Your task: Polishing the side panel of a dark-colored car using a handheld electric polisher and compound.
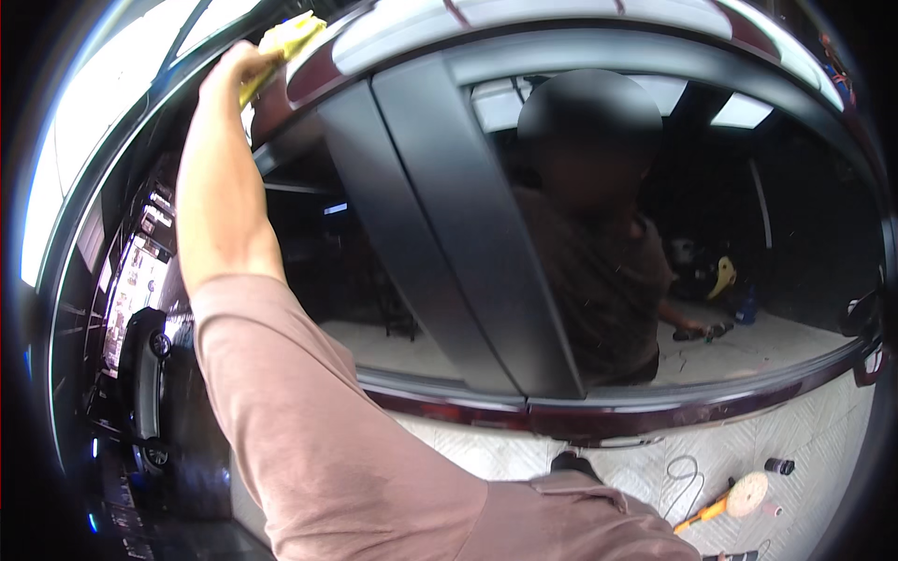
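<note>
My left hand (247,62) is raised at the upper left and grips a yellow cloth (291,35) beside the roof edge of a dark red car. Whether the cloth touches the paint cannot be told. Below my arm runs the dark side window (701,210), split by black pillar trim (449,210). My right hand is out of direct view; the window's reflection shows a hand at a dark hand-held tool. A dark tool (733,556) is cut off by the bottom edge of the picture.
On the pale patterned floor (631,470) lies an orange polisher (715,510) with a round white pad (748,494). Near it are a dark cylinder (779,466), a small pink object (772,510) and a looped cord (680,466). Another car (149,386) stands at far left.
</note>
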Motion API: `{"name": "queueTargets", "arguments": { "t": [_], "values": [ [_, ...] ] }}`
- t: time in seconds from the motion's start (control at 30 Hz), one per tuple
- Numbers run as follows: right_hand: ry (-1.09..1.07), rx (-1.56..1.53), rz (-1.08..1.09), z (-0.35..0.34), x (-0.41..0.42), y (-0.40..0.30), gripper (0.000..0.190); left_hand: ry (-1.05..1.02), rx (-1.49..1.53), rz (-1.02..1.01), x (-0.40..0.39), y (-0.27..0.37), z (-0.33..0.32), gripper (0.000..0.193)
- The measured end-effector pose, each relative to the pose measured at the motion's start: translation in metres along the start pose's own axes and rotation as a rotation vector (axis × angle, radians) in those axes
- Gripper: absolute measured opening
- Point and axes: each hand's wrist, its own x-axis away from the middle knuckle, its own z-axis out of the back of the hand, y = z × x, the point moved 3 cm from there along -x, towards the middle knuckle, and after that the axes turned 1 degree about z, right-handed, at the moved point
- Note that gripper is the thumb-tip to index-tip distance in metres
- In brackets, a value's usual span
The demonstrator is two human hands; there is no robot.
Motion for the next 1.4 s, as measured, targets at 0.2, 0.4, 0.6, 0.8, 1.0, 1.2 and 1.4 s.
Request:
{"name": "queueTargets", "arguments": {
  "t": [0.2, 0.4, 0.6, 0.8, 1.0, 1.2, 1.4],
  "values": [
    [0.187, 0.078, -0.024, 0.148, 0.030, -0.018, 0.038, 0.019, 1.301, -0.233, 0.097, 0.042, 0.040, 0.039],
    [0.070, -0.094, -0.193, 0.149, 0.058, 0.048, 0.041, 0.516, 1.809, -0.319, 0.355, 0.077, 0.027, 0.045],
    [0.075, -0.156, -0.259, 0.170, 0.097, 0.107, 0.037, 0.696, 0.885, -0.799, 0.585, 0.243, -0.130, 0.070],
    [0.195, -0.215, -0.288, 0.224, 0.151, 0.170, 0.038, 0.044, 0.292, -1.476, 0.644, 0.316, -0.291, 0.090],
    [0.460, -0.275, -0.211, 0.259, 0.202, 0.177, 0.034, 0.276, 0.043, -1.726, 0.659, 0.480, -0.255, 0.091],
    [0.751, -0.345, -0.216, 0.272, 0.249, 0.183, 0.034, 0.483, 0.187, -1.927, 0.728, 0.659, -0.231, 0.083],
    [0.909, -0.297, -0.241, 0.264, 0.290, 0.166, 0.033, 0.488, -0.182, -2.163, 0.764, 0.827, -0.180, 0.075]
  ]
}}
